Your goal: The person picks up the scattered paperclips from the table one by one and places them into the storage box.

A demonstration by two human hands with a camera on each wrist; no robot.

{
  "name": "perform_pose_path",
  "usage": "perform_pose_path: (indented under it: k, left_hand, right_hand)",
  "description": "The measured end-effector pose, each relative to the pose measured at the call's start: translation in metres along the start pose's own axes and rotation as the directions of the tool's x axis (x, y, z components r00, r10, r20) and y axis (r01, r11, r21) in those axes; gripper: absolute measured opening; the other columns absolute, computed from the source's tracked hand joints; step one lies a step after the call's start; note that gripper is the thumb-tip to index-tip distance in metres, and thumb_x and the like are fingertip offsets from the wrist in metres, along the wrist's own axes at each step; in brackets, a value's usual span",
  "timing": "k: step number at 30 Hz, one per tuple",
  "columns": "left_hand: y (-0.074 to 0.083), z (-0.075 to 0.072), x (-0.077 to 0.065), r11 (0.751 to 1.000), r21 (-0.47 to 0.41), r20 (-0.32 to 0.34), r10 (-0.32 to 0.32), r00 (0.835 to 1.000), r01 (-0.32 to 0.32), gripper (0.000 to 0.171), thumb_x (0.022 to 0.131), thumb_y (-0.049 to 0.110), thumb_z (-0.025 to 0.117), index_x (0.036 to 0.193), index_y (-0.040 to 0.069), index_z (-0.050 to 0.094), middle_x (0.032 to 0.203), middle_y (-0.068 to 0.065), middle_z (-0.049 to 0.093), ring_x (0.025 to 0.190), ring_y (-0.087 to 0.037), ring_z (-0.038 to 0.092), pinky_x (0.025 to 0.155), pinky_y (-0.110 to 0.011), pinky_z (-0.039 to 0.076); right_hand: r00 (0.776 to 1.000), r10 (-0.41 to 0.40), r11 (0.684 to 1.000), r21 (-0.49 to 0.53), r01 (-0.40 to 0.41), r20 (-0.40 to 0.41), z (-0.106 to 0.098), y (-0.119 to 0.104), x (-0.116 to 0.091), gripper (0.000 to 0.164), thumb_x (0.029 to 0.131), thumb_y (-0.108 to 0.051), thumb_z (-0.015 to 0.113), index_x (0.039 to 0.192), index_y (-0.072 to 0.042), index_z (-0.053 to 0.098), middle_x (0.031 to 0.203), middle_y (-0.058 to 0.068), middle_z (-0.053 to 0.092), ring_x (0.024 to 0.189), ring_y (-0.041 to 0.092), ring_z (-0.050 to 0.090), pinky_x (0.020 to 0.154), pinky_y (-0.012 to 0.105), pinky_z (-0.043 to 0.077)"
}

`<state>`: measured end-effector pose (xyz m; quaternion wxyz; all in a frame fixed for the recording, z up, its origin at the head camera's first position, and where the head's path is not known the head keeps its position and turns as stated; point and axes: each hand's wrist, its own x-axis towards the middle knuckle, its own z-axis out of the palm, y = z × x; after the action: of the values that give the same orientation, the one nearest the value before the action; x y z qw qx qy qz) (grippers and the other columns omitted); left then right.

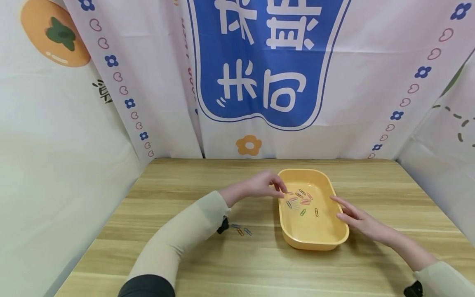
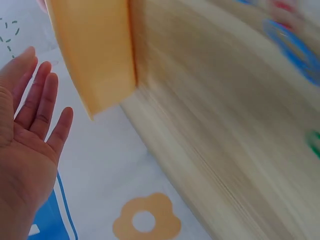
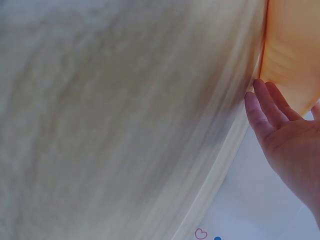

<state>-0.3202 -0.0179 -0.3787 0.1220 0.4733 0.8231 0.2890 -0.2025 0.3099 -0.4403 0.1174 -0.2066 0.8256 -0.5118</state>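
Note:
A yellow plastic basin stands on the table in the head view, with several coloured paper clips scattered on its floor. My left hand is at the basin's left rim, fingertips just over the edge. A pink paper clip shows right beside those fingertips; whether it touches them is unclear. In the left wrist view the left hand's fingers are loosely spread. My right hand rests against the basin's right side with relaxed fingers. From the right wrist view, its fingertips touch or nearly touch the yellow wall.
Several more paper clips lie on the wooden table left of the basin, near the left sleeve. Printed cloth hangs behind the table's far edge, and pale walls stand at both sides.

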Motion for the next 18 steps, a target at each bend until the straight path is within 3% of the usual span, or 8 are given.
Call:
perform_pose_path:
  k: [7,13,18]
  left_hand:
    - [-0.01,-0.008,-0.048,0.997,-0.072,-0.016,0.002,1.0,-0.003,0.014,0.088,0.01,0.073,0.098,0.001,0.072,0.099,-0.008,0.071,0.086,-0.007,0.062,0.093,-0.043,0.048]
    - [-0.022,-0.016,-0.088,0.996,-0.082,-0.036,-0.035,0.999,0.032,0.013,0.088,0.011,0.072,0.1,0.006,0.072,0.101,-0.009,0.069,0.089,-0.008,0.062,0.093,-0.048,0.046]
    - [-0.033,-0.024,-0.121,0.989,-0.108,-0.043,-0.102,0.994,0.096,0.011,0.089,0.01,0.071,0.1,0.007,0.072,0.101,-0.012,0.069,0.088,-0.011,0.062,0.088,-0.049,0.049]
  right_hand:
    - [1.0,0.002,1.0,-0.018,-0.002,0.008,-0.002,-0.003,0.0,0.058,0.104,-0.014,0.045,0.151,0.004,0.015,0.14,0.047,0.025,0.119,0.032,0.05,0.085,0.021,0.048]
    - [0.999,0.033,0.998,-0.06,-0.034,-0.016,-0.001,-0.006,0.0,0.058,0.104,-0.016,0.046,0.152,0.001,0.018,0.146,0.043,0.019,0.125,0.048,0.038,0.086,0.019,0.044]
    - [0.999,0.036,0.997,-0.063,-0.037,-0.021,0.001,-0.006,0.0,0.058,0.104,-0.017,0.046,0.152,0.002,0.018,0.145,0.043,0.019,0.125,0.049,0.038,0.086,0.019,0.044]
